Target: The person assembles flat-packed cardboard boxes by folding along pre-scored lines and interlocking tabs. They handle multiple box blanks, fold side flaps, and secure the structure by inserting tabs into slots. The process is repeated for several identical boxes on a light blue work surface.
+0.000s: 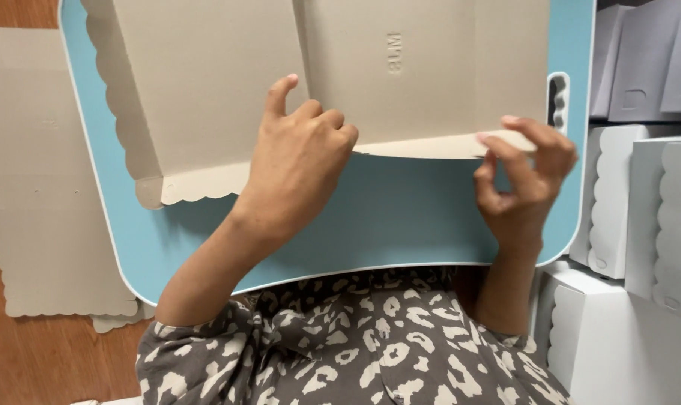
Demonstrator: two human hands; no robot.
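On blue lap tray (400, 217) | left hand (299, 169) curled fingers pressed flat box blank (228, 82) down, steadying it | right hand (524, 176) fingertips pinched near flap (430, 146) edge, likely to fold it.

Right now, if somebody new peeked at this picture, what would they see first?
First they would see the big flat beige cardboard sheet with scalloped edges, lying on the light blue lap tray with a white rim in the middle. The left hand presses down on it, and the right hand pinches its near edge. After that, the stack of folded white scallop-edged boxes on the right stands out.
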